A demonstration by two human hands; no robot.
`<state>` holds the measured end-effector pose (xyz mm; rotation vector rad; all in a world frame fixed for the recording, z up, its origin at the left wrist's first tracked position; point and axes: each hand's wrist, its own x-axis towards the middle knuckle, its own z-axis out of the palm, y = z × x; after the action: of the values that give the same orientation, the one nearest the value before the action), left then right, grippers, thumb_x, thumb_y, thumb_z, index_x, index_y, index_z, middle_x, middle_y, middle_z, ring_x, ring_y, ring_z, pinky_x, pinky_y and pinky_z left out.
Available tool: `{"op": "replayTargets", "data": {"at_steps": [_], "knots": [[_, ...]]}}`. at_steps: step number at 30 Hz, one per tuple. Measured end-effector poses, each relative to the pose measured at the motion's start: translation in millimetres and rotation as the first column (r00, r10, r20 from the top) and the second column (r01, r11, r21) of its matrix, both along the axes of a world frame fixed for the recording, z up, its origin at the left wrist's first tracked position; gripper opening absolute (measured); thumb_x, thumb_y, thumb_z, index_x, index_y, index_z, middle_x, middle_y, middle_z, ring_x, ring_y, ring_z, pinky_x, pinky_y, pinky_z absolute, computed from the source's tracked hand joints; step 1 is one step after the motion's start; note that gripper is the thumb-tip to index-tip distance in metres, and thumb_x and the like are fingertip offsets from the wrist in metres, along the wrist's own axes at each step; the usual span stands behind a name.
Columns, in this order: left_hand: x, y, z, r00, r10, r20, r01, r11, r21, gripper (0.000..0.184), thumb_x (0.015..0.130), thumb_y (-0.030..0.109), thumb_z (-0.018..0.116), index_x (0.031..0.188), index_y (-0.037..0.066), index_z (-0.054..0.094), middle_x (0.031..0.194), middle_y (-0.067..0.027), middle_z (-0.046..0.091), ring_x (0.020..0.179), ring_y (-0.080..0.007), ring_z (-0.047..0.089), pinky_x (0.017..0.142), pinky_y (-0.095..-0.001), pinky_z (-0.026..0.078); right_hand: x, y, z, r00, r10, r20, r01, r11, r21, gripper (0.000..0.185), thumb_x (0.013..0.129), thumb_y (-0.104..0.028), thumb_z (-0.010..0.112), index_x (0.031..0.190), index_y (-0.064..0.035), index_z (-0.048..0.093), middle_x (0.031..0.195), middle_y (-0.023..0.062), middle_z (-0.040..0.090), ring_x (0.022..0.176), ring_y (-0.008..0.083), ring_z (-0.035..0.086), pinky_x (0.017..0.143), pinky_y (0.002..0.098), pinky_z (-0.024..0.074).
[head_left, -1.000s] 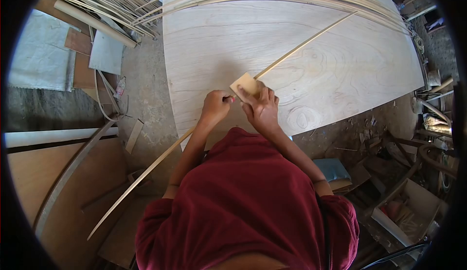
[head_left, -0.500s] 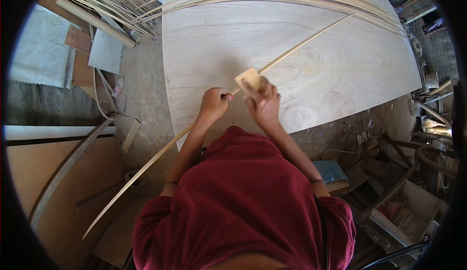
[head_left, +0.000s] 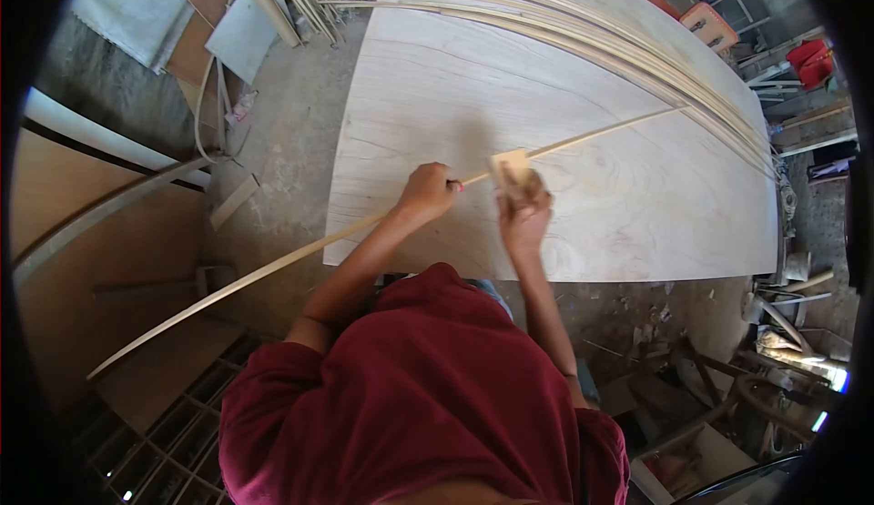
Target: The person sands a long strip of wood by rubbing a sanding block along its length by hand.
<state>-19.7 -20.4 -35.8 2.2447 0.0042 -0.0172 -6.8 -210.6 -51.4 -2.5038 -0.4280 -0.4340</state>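
Down at the lower right, an open pale box (head_left: 728,455) holds reddish bits, too dim to name. The long, slim, blond wooden strip (head_left: 592,136) slants over the plywood sheet (head_left: 410,77), left hand (head_left: 426,194) closed round it, right hand (head_left: 526,218) clasping a flat tan block (head_left: 510,160) against it.

The long, thin wooden strip (head_left: 341,234) is pale, narrow and slightly bowed. It slants from near left to far right, its right part over the bench (head_left: 410,77) and its left part jutting past the bench's left side. The small, pale, squarish block (head_left: 511,165), partly blurred, sits tilted at the strip, right of its middle.
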Motion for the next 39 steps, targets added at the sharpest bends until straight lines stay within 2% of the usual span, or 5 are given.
{"op": "replayTargets", "data": {"at_steps": [13, 20, 26, 33, 39], "knots": [[6, -18, 22, 0.995, 0.032, -0.096, -0.027, 0.998, 0.053, 0.021, 0.079, 0.019, 0.063, 0.078, -0.001, 0.067, 0.077, -0.022, 0.061, 0.075, -0.0384, 0.06, 0.069, -0.0441, 0.047, 37, -34, 9, 0.979, -0.185, -0.089, 0.181, 0.982, -0.049, 0.041, 0.08, -0.029, 0.066, 0.12, -0.0315, 0.058, 0.123, 0.0148, 0.048, 0.101, 0.0365, 0.048, 0.081, 0.0512, 0.0407], [2, -34, 21, 0.999, 0.037, -0.025, -0.035, 0.995, 0.096, 0.018, 0.078, 0.014, 0.06, 0.079, -0.003, 0.066, 0.072, -0.0225, 0.059, 0.066, -0.0348, 0.058, 0.063, -0.0403, 0.044, -24, -11, 29, 0.989, 0.148, 0.011, -0.148, 0.987, 0.057, 0.044, 0.078, -0.027, 0.066, 0.121, -0.0267, 0.059, 0.124, 0.0147, 0.046, 0.107, 0.0365, 0.044, 0.082, 0.0502, 0.0395], [-2, -51, 21, 0.997, 0.064, -0.053, -0.063, 0.998, 0.027, 0.021, 0.078, 0.02, 0.063, 0.077, -0.001, 0.066, 0.073, -0.0231, 0.058, 0.068, -0.0395, 0.058, 0.063, -0.0446, 0.044, 21, -51, 7, 0.984, -0.165, -0.071, 0.169, 0.984, 0.056, 0.04, 0.08, -0.03, 0.064, 0.12, -0.0299, 0.059, 0.125, 0.0148, 0.046, 0.106, 0.0356, 0.044, 0.081, 0.0493, 0.0385], [9, -64, 24, 0.996, 0.085, -0.037, -0.08, 0.99, 0.116, 0.017, 0.078, 0.012, 0.061, 0.08, -0.005, 0.065, 0.072, -0.0228, 0.059, 0.064, -0.0335, 0.057, 0.063, -0.0384, 0.044, -9, -37, 26, 0.985, 0.155, 0.07, -0.159, 0.985, 0.063, 0.041, 0.077, -0.024, 0.068, 0.118, -0.029, 0.061, 0.126, 0.0125, 0.046, 0.107, 0.0333, 0.045, 0.086, 0.0475, 0.0377], [6, -61, 31, 0.995, 0.093, -0.045, -0.094, 0.995, -0.02, 0.021, 0.08, 0.018, 0.061, 0.079, -0.003, 0.065, 0.073, -0.0225, 0.059, 0.07, -0.0366, 0.057, 0.066, -0.0398, 0.045, 32, -58, 7, 1.0, 0.019, 0.021, -0.021, 0.995, 0.096, 0.041, 0.079, -0.027, 0.066, 0.119, -0.0304, 0.06, 0.126, 0.0141, 0.045, 0.108, 0.035, 0.044, 0.086, 0.0493, 0.0369]]}}
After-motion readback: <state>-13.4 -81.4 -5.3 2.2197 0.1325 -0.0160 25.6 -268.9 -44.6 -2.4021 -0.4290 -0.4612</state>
